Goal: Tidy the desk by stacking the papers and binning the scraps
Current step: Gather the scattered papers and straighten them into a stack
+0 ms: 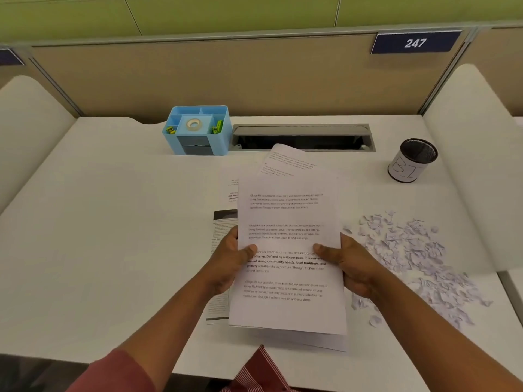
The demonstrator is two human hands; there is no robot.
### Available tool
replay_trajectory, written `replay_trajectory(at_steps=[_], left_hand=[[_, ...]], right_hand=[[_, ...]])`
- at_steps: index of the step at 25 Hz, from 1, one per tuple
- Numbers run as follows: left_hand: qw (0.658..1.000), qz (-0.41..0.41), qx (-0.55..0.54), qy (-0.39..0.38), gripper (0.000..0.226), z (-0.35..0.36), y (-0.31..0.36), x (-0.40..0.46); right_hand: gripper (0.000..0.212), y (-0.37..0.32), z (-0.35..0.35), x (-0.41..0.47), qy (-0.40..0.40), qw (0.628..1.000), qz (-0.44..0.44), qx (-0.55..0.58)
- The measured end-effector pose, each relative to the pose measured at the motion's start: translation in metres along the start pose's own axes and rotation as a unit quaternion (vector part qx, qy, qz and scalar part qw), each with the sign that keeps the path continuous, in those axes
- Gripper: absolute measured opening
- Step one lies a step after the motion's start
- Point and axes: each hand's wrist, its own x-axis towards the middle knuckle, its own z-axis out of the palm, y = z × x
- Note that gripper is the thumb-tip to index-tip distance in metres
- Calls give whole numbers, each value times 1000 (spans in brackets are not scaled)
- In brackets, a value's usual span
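Between our hands we held the papers: left hand & right hand each gripped a side edge, thumbs on top. More sheets lay under the left hand; scraps just right of the right hand, bin beyond.

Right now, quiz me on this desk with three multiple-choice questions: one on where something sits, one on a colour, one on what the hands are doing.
1. Where do the paper scraps lie?
A. Right of the held sheets
B. Inside the organiser
C. Inside the mesh cup

2. What colour is the desk organiser?
A. Red
B. Light blue
C. Black

3. How are the printed sheets held?
A. Left hand only
B. Lying flat, untouched
C. Both hands

Answers:
1 A, the scraps are strewn on the desk beside the right hand.
2 B, its walls are light blue.
3 C, the left hand and right hand each have a grip on a side edge.
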Motion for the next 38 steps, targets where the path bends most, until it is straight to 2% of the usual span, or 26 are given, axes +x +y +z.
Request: replay_trajectory(at_steps=[3,4,6,7,8,10,12,14,16,18,20,21,25,28,33,38], left_hand=[[998,-48,32,3,39,2,-7,4],[996,-59,57,32,35,2,-10,5],[969,-78,143,188,30,-1,-15,9],[936,-94,204,270,37,-4,-19,10],[905,-116,266,313,51,-7,-23,9],[858,-150,374,318,79,-12,-29,6],[844,-154,411,308,90,-13,-33,7],[863,-135,371,315,92,-15,-34,10],[890,-109,310,317,82,-17,-34,13],[907,-88,270,311,53,-24,-32,11],[906,-60,282,309,19,-37,-24,5],[900,-40,303,310,11,-45,-16,3],[872,56,353,333,17,-79,41,-6],[889,88,307,329,19,-100,87,-17],[958,9,189,216,11,-74,98,-18],[965,-7,227,128,10,-7,49,-9]], right_hand=[[41,11,-5,5,43,999,-13,-28],[40,13,-8,7,52,998,-11,-31],[39,17,-16,12,68,997,-1,-33],[39,18,-20,14,75,997,4,-35],[39,20,-24,15,78,996,8,-37],[40,24,-26,19,82,996,13,-34],[40,26,-26,21,93,995,14,-33],[38,26,-25,22,101,994,11,-35],[37,26,-26,23,104,994,10,-36],[37,23,-26,23,106,994,9,-36],[38,19,-29,22,108,994,5,-34],[38,18,-30,22,109,993,1,-32],[36,12,-31,20,113,993,-10,-23],[34,10,-26,19,120,993,-13,-13],[34,10,-12,15,103,994,-15,15],[32,9,8,5,70,997,-23,30]])
